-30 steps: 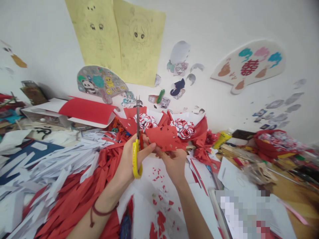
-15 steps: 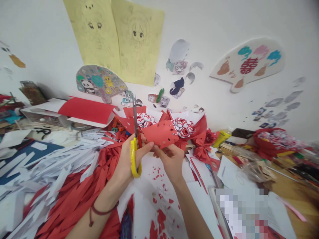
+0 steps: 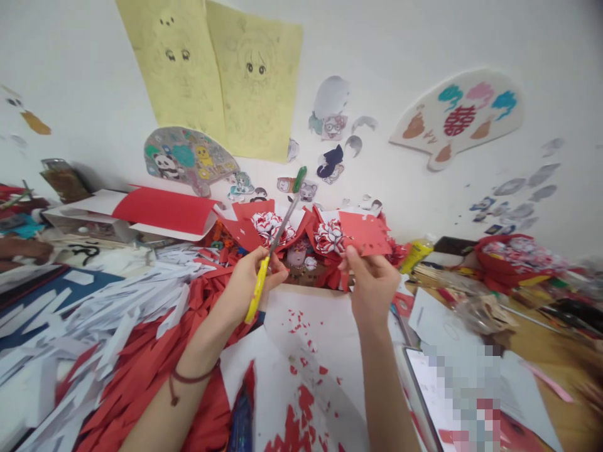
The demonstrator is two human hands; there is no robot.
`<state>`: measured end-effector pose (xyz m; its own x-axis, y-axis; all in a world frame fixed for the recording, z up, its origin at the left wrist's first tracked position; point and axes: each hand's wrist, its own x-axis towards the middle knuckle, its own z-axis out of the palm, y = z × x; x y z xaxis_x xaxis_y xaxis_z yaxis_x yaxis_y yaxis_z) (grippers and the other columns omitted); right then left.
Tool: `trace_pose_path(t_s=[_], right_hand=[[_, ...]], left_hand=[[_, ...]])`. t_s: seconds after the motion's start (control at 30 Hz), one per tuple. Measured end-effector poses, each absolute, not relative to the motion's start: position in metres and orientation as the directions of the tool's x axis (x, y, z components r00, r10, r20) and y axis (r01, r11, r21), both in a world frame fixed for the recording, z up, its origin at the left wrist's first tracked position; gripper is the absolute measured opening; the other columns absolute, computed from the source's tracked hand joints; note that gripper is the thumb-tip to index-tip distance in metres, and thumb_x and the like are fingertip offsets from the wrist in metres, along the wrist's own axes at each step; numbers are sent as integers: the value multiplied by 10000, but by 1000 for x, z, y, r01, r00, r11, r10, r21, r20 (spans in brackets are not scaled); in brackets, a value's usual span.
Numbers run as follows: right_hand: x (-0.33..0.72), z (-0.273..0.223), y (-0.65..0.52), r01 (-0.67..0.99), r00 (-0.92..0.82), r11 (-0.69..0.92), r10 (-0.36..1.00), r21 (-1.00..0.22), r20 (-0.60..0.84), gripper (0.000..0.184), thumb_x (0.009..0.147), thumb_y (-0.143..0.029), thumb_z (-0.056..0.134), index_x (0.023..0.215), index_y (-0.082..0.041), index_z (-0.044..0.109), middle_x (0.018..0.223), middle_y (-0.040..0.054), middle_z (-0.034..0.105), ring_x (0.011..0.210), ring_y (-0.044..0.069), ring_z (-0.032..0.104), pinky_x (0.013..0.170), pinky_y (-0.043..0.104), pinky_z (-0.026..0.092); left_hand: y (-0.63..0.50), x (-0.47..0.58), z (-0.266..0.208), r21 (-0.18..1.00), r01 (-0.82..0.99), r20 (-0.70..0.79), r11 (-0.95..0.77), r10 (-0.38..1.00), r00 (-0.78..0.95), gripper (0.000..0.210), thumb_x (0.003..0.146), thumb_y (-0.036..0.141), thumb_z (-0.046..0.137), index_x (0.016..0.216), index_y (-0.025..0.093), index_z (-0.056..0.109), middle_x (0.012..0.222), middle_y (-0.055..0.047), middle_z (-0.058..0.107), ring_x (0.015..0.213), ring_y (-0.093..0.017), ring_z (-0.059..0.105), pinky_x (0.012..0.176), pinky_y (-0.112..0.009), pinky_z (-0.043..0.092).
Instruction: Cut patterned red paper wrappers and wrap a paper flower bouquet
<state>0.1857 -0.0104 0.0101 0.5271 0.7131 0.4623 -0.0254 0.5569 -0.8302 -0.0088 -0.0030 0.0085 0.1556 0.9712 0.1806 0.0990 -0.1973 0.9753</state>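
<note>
Grasping yellow-handled scissors (image 3: 260, 276), the left hand (image 3: 241, 287) has its fingers curled about the handles; the blades point up, away and rightward, their long axis a steep diagonal. The right hand (image 3: 375, 285) pinches a red paper piece (image 3: 365, 231) by its lower edge; the paper rises above the fingertips, its longer side running left to right. Open room separates the two hands, and below the fingers a white sheet (image 3: 336, 326) bears red scraps (image 3: 305, 402). Red paper strips (image 3: 155, 358) crowd the left forearm. Beyond the left fingers, a red wrapper (image 3: 242, 216) holds red-and-white paper flowers (image 3: 264, 227); another wrapper (image 3: 308, 225), similarly filled, sits behind the right fingertips, partly hidden by the paper.
</note>
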Motion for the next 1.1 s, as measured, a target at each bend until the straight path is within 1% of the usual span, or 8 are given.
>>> trace_pose_path(t_s=[0.07, 0.13, 0.27, 0.37, 0.57, 0.83, 0.97, 1.1], right_hand=[[199, 15, -11, -18, 591, 582, 662, -813, 461, 211, 705, -317, 789, 699, -138, 678, 548, -6, 641, 483, 112, 560, 495, 242, 452], [208, 19, -13, 0, 633, 595, 622, -804, 461, 215, 692, -312, 795, 692, -139, 669, 556, -7, 639, 481, 109, 554, 496, 243, 453], [215, 25, -19, 28, 657, 617, 582, -786, 480, 220, 686, -313, 798, 692, -148, 653, 560, -11, 631, 461, 105, 534, 472, 241, 439], [215, 25, -21, 26, 655, 614, 586, -789, 477, 220, 689, -314, 796, 688, -148, 651, 549, -12, 619, 449, 103, 522, 451, 237, 418], [209, 22, -19, -9, 616, 601, 633, -799, 469, 201, 701, -301, 794, 699, -148, 664, 544, -17, 621, 465, 105, 527, 485, 248, 427], [197, 21, -24, 8, 540, 558, 696, -830, 473, 183, 689, -299, 808, 700, -156, 695, 544, -4, 645, 456, 120, 548, 455, 252, 424], [193, 18, -25, 22, 444, 494, 774, -869, 452, 186, 688, -309, 811, 733, -155, 719, 545, 3, 654, 453, 123, 550, 447, 254, 443], [187, 19, -28, 61, 266, 429, 863, -901, 429, 189, 698, -322, 806, 707, -161, 707, 565, 5, 658, 472, 125, 562, 463, 246, 455]], left_hand=[[6, -8, -2, 913, 330, 188, -239, 965, 181, 197, 732, 331, 661, 780, 188, 534, 729, 17, 606, 626, -130, 548, 604, -246, 416], [13, -5, -12, 850, 458, 203, -260, 964, 172, 171, 725, 316, 653, 776, 186, 554, 722, 3, 615, 648, -154, 557, 614, -259, 405], [18, 2, -19, 777, 564, 219, -279, 960, 173, 128, 710, 264, 643, 784, 183, 577, 727, -10, 623, 668, -172, 554, 628, -267, 371], [16, 3, -16, 742, 605, 217, -288, 958, 190, 113, 719, 261, 634, 773, 179, 581, 699, -5, 616, 644, -164, 544, 613, -256, 357], [12, -2, -8, 721, 621, 246, -309, 951, 187, 105, 745, 275, 603, 795, 187, 576, 694, 4, 610, 632, -158, 538, 598, -247, 335], [0, -5, 1, 783, 539, 259, -311, 950, 172, 196, 809, 387, 591, 815, 195, 551, 703, 9, 592, 614, -140, 520, 555, -235, 342], [-5, -6, 4, 812, 487, 269, -322, 947, 176, 242, 812, 416, 614, 799, 187, 538, 690, 21, 568, 609, -122, 497, 558, -227, 352], [-10, -5, 9, 872, 368, 286, -324, 946, 156, 234, 821, 400, 621, 809, 181, 537, 677, 42, 513, 582, -92, 437, 538, -208, 334]])
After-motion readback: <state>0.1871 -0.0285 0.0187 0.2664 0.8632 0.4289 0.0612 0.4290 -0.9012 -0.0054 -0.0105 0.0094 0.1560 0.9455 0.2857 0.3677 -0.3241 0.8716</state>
